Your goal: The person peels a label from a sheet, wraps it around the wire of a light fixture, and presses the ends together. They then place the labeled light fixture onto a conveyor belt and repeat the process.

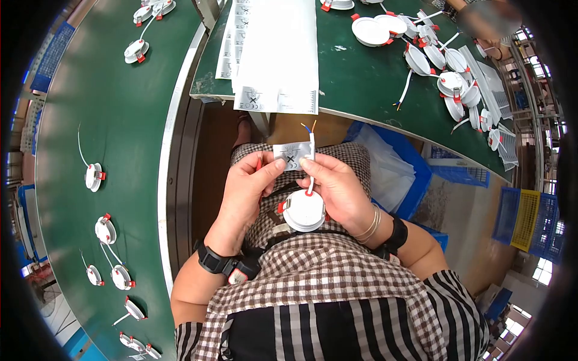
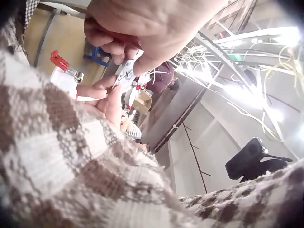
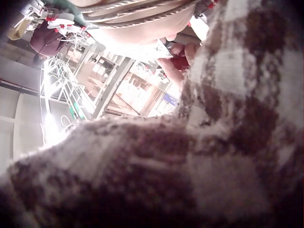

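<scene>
A small silver printed label (image 1: 289,155) is stretched between my two hands over the lap, its right edge against the white cable (image 1: 312,144). My left hand (image 1: 250,180) pinches the label's left side under the thumb; something small and red shows among its fingers. The right hand (image 1: 337,189) pinches the label's right edge and the cable. Bare wire ends stick up at the cable's top. Below hangs a round white downlight (image 1: 304,210) with red-tipped clips, close to the apron. In the left wrist view, the label (image 2: 126,75) sits between the fingertips.
Sheets of labels (image 1: 277,60) overhang the front edge of the green table (image 1: 355,84). More downlights (image 1: 451,84) are heaped at its right. On the left, a green conveyor belt (image 1: 120,150) carries spaced-out downlights. A blue bin (image 1: 421,180) with plastic stands below right.
</scene>
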Action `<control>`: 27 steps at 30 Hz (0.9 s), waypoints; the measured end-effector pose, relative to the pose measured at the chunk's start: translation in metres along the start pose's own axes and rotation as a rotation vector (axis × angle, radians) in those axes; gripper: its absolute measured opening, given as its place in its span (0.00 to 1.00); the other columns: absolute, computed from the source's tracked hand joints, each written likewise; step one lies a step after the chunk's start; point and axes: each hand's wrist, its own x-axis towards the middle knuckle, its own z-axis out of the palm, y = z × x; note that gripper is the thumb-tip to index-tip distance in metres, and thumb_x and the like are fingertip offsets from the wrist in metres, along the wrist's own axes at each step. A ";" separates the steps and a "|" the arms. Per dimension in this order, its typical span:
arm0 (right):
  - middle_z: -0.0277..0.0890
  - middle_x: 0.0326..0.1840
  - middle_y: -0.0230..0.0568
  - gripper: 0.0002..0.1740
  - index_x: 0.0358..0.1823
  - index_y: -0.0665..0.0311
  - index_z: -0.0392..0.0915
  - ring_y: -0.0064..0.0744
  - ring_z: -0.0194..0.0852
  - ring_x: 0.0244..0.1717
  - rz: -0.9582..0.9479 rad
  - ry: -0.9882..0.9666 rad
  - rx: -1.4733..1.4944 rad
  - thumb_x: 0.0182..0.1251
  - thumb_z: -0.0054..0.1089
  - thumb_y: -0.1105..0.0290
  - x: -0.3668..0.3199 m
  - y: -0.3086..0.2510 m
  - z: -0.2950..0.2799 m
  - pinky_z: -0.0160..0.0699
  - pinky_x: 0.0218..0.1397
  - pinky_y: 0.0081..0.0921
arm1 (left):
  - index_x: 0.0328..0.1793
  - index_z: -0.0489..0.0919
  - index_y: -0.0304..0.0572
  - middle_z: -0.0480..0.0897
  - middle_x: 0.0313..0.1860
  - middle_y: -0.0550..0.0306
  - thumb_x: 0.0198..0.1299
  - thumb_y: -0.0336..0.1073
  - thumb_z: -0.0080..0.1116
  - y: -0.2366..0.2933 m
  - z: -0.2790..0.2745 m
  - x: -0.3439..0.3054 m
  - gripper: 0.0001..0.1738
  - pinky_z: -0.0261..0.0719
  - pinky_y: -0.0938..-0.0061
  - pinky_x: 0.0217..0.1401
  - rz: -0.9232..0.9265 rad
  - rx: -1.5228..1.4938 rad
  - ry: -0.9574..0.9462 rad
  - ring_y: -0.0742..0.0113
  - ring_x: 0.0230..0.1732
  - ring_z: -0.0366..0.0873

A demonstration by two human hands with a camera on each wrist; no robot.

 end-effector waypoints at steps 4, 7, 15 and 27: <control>0.76 0.40 0.33 0.12 0.47 0.67 0.75 0.19 0.71 0.33 0.008 -0.018 0.008 0.65 0.57 0.71 0.000 0.002 -0.003 0.76 0.45 0.23 | 0.34 0.78 0.40 0.71 0.19 0.71 0.55 0.32 0.63 -0.001 0.001 -0.001 0.06 0.57 0.87 0.20 0.001 0.016 0.022 0.85 0.18 0.62; 0.77 0.35 0.32 0.13 0.48 0.67 0.75 0.18 0.73 0.29 -0.024 -0.004 0.035 0.64 0.58 0.69 0.002 0.004 -0.002 0.74 0.32 0.14 | 0.34 0.78 0.39 0.71 0.19 0.71 0.54 0.31 0.63 -0.001 -0.003 0.000 0.06 0.57 0.87 0.20 0.001 0.030 0.031 0.85 0.18 0.62; 0.78 0.38 0.34 0.10 0.45 0.67 0.76 0.20 0.76 0.33 -0.045 -0.036 -0.046 0.65 0.56 0.71 -0.003 -0.002 0.004 0.79 0.38 0.18 | 0.43 0.78 0.34 0.77 0.40 0.61 0.46 0.33 0.70 0.034 0.001 0.007 0.18 0.73 0.81 0.43 0.286 0.522 0.107 0.76 0.39 0.73; 0.79 0.39 0.39 0.11 0.46 0.71 0.76 0.22 0.77 0.35 -0.043 -0.134 -0.120 0.65 0.53 0.73 -0.003 -0.001 0.002 0.79 0.37 0.19 | 0.33 0.78 0.32 0.76 0.41 0.56 0.44 0.25 0.64 0.052 0.016 0.023 0.09 0.72 0.78 0.42 0.342 0.873 -0.200 0.71 0.38 0.73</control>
